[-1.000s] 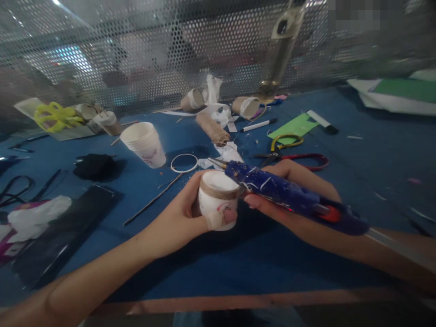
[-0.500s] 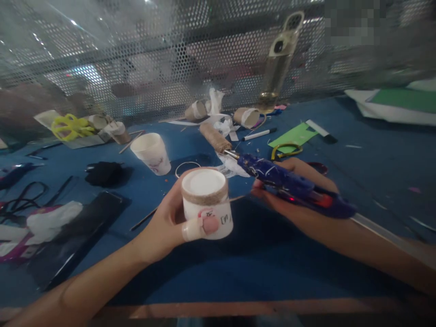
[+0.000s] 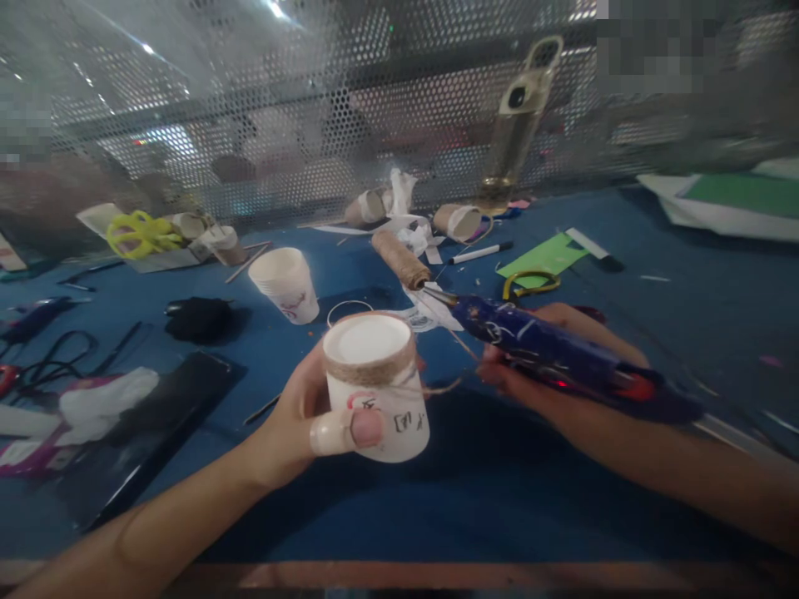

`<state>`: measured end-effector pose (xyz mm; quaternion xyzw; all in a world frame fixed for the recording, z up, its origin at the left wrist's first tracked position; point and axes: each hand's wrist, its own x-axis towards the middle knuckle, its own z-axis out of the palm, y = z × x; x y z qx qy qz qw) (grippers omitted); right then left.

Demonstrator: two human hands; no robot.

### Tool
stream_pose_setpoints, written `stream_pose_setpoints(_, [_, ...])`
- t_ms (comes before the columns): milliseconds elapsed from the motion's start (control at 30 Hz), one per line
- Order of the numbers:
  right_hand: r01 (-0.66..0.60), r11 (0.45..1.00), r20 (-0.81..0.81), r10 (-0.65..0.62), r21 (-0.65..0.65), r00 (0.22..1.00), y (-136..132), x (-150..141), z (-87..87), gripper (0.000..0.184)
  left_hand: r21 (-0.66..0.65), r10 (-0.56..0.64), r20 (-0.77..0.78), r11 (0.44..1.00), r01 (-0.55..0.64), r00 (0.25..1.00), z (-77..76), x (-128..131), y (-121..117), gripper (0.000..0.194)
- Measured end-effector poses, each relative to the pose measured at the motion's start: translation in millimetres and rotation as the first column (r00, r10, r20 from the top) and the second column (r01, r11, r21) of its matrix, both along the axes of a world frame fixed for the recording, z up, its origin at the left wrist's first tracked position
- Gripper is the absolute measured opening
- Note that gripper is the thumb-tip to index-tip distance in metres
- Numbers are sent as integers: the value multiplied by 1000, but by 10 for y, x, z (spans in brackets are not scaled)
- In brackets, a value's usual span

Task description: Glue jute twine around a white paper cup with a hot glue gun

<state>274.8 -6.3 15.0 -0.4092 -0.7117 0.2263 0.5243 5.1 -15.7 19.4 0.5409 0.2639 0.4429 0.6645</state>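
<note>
In my left hand (image 3: 288,420) is an upside-down white paper cup (image 3: 403,441), gripped round its side, with a bandaged thumb across the front. A band of jute twine (image 3: 374,368) circles the cup near its raised base. From it a loose strand (image 3: 446,388) runs right to the fingertips of my right hand (image 3: 521,393). That hand is closed round a dark blue glue gun (image 3: 537,339) with a small red light. The metal nozzle points left, apart from the cup, and overlaps the end of a twine roll (image 3: 399,258) behind it in view.
Stacked paper cups (image 3: 287,287) stand behind the held cup. Yellow scissors (image 3: 141,235) rest in a box at left, above a black pouch (image 3: 198,319) and a dark phone-like slab (image 3: 181,399). A marker (image 3: 480,253), green paper (image 3: 543,256) and a bottle (image 3: 512,133) lie beyond; a perforated metal screen (image 3: 300,125) backs the table.
The cup has come slightly nearer and tilted, and the twine strand now hangs slacker below the band. My right hand and the glue gun have shifted a little right and down.
</note>
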Motion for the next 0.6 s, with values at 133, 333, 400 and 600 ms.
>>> stream_pose_setpoints(133, [-29,996,84,22,87,996,-43,45,6,18,72,103,-52,993,-99,993,-58,-10,44,55])
stream_pose_setpoints(333, [-259,958,111,246,122,963,0,81,5,28,94,141,-74,987,-134,987,-91,-13,85,53])
stream_pose_setpoints(400, [-265,955,119,250,133,961,-13,75,52,23,99,155,-82,984,-147,984,-88,-11,77,53])
stream_pose_setpoints(600, [-255,954,165,229,159,959,-31,98,105,23,105,172,-111,981,-161,979,-107,-7,63,51])
